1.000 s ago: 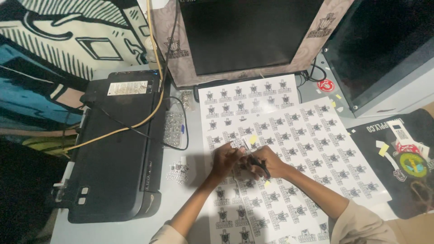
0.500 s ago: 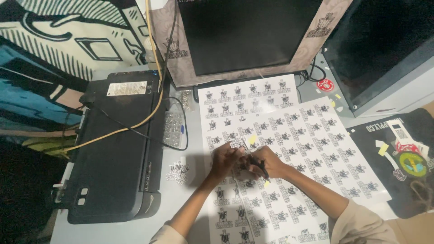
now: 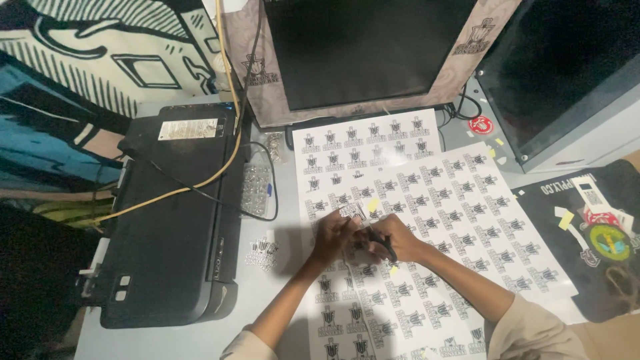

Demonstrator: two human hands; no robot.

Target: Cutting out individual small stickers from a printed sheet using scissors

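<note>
Both hands meet over the middle of the sticker sheets (image 3: 427, 200) spread on the bench (image 3: 280, 267). The right hand (image 3: 393, 239) is clenched around a thin dark tool (image 3: 373, 233), held like a pen, its tip pointing up and away toward a sticker just beyond the fingers. The left hand (image 3: 331, 235) sits just beside it, fingers curled down and pressing on the sheet; whether it pinches a sticker or only steadies the paper cannot be told, since the fingertips hide the spot.

The sheets lie directly under and around both hands: one reaches away toward the monitor (image 3: 360, 53), one stretches off past the right hand, another runs back under the forearms. Nearly all the printed emblems look in place, row on row. A few small yellow scraps (image 3: 373, 205) lie just beyond the hands and one near the right wrist. To the outside of the left hand, a small pile of loose stickers (image 3: 261, 253) rests on the bare bench, apart from the sheets, with the printer (image 3: 173, 220) farther out on that side.

Judging by that small pile against the many full rows, the work seems at an early stage: a handful lifted, most of the sheets untouched.
</note>
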